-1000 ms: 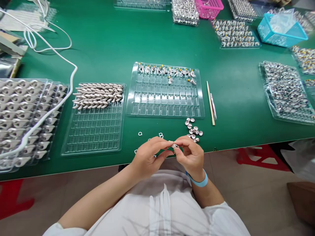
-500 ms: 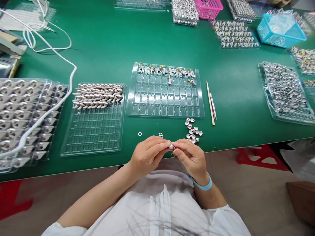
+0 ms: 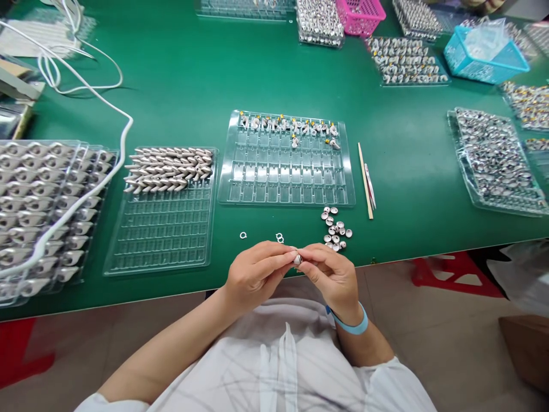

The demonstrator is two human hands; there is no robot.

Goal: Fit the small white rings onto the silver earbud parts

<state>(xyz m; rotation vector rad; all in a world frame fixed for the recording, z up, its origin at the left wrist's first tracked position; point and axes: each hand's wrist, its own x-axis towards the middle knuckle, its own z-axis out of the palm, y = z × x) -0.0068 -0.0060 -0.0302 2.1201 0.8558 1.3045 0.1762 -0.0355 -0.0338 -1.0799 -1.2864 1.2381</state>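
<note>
Now: left hand (image 3: 257,273) and right hand (image 3: 333,276) both pinch one small silvery part (image 3: 297,259) at the near edge of the bench (image 3: 163,284), beside the loose caps (image 3: 335,230). Judgement: a light, square grip, low over the bench, should limit drops.

The one camera sits on the person's head. It looks forward and steeply down over the green counter (image 3: 184,86), close above its near edge.

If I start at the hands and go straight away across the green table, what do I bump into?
Left hand and right hand pinching a small part → pile of round caps → clear tray with one filled row → far tray packed with silvery parts.
</note>
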